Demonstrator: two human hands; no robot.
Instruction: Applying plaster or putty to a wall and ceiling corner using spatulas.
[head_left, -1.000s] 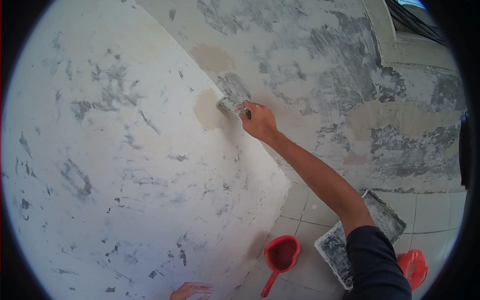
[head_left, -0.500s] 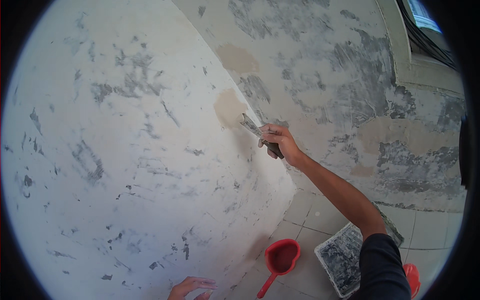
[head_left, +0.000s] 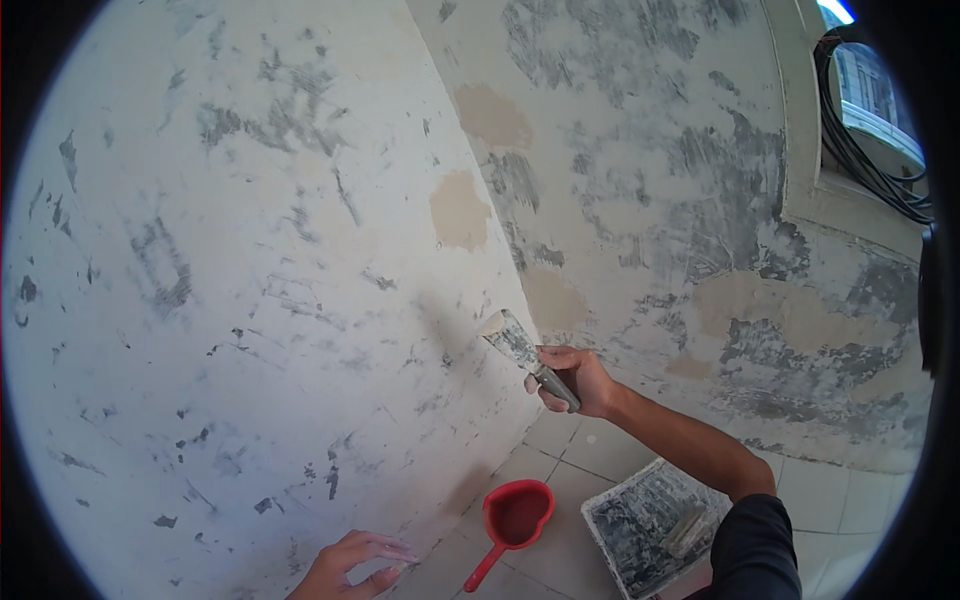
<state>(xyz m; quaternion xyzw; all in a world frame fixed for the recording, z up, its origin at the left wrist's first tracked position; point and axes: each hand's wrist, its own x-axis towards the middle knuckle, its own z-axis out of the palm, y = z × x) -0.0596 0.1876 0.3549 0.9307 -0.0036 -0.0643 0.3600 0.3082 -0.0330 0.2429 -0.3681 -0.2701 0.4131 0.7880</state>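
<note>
My right hand [head_left: 585, 382] is wrapped round the handle of a putty knife [head_left: 514, 341], its broad blade smeared with filler and angled up to the left. The blade is close to the white wall [head_left: 240, 410] beside the room's corner; I cannot tell whether it touches. Above it, a beige filler patch [head_left: 460, 210] lies on that wall. Another patch [head_left: 555, 298] sits just across the corner on the grey-blotched wall [head_left: 640, 180]. My left hand [head_left: 350, 566], at the lower edge, has its thumb and fingers apart, holding nothing visible, near the white wall.
A red plastic dipper [head_left: 517, 512] rests on the tiled floor [head_left: 540, 570]. Right of it stands a filler-crusted tray [head_left: 595, 530] with a flat tool [head_left: 686, 528] in it, partly behind my right arm. Black cables [head_left: 850, 150] hang at the window opening, upper right.
My right hand has moved down along the corner with the putty knife, away from the beige patch on the white wall. The view has shifted, showing more of the tray and window.
</note>
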